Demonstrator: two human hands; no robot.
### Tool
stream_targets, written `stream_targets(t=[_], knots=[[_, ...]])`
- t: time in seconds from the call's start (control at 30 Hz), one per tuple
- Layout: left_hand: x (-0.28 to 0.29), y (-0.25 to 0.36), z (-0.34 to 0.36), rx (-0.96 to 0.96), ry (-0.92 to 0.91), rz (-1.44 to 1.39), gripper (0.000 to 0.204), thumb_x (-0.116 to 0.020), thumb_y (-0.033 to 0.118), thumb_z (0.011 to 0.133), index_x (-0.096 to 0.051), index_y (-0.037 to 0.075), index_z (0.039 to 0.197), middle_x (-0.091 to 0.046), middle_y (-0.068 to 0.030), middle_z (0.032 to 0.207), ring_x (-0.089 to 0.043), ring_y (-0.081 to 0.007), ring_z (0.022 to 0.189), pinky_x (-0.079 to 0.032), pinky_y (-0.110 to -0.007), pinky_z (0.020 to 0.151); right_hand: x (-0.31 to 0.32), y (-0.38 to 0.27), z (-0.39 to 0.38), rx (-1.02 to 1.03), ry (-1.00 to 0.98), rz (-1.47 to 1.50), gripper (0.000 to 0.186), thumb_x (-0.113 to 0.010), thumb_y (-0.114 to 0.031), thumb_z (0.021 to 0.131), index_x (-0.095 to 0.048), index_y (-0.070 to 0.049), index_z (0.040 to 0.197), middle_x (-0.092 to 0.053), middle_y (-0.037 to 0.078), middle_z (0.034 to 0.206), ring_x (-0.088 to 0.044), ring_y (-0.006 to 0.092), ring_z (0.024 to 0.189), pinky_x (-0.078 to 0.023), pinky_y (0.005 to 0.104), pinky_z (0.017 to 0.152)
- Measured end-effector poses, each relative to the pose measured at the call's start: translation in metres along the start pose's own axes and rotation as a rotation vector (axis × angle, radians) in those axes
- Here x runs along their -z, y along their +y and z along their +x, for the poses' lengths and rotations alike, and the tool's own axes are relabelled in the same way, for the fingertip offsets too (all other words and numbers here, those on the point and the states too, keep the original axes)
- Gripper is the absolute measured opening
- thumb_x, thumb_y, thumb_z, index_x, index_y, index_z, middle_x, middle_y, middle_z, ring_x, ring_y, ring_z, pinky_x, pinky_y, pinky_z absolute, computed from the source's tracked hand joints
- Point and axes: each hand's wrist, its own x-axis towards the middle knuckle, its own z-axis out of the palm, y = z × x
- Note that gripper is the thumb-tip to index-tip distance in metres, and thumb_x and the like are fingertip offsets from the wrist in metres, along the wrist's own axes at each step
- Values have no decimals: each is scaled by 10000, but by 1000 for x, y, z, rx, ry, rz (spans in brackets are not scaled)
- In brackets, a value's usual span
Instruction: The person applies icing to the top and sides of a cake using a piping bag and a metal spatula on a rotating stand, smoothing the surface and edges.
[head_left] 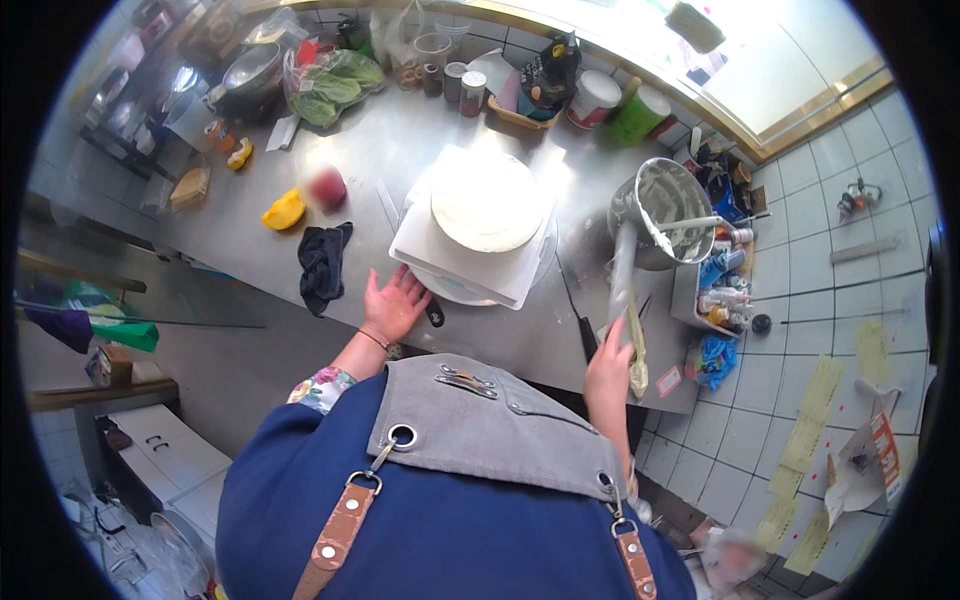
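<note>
A round cake coated in white cream sits on white square boards, above a round stand that is mostly covered. My left hand lies palm up with fingers spread at the near left edge of the stand, beside a small black handle. To the right, my right hand has its fingers closed around the lower end of a long grey blade-like tool, which reaches up to a metal bowl smeared with cream. A black-handled knife and a cream-covered spatula lie beside that hand.
On the left of the steel table lie a dark cloth, a yellow fruit piece and a red round fruit. Bagged greens, jars and tubs line the back. A bin of bottles stands right.
</note>
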Motion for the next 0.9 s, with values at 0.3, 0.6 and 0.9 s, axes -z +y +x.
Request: stream_targets(t=[0.3, 0.6, 0.9], knots=[[-2, -12, 13, 88, -45, 68, 706, -308, 691, 933, -468, 132, 1335, -480, -59, 1387, -415, -242, 1294, -298, -462, 1098, 24, 71, 102, -359, 119, 1334, 242, -406, -219, 1038, -534, -22, 1100, -575, 63, 691, -466, 127, 445, -408, 288, 403], [0, -22, 9, 95, -51, 65, 739, -304, 694, 934, -419, 128, 1396, -453, -66, 1426, -408, -256, 1309, -294, -487, 1116, -2, 74, 158, -436, 30, 1384, 312, -424, -331, 1043, -521, -59, 922, -506, 33, 560, -396, 115, 363, -319, 275, 343], [-15, -28, 7, 159, -38, 101, 738, -316, 689, 935, -419, 135, 1412, -457, -54, 1433, -401, -253, 1331, -284, -492, 1121, -61, 123, 103, -352, 451, 697, 363, -445, -308, 1032, -521, -38, 801, -553, 68, 519, -568, 193, 467, -435, 372, 495]])
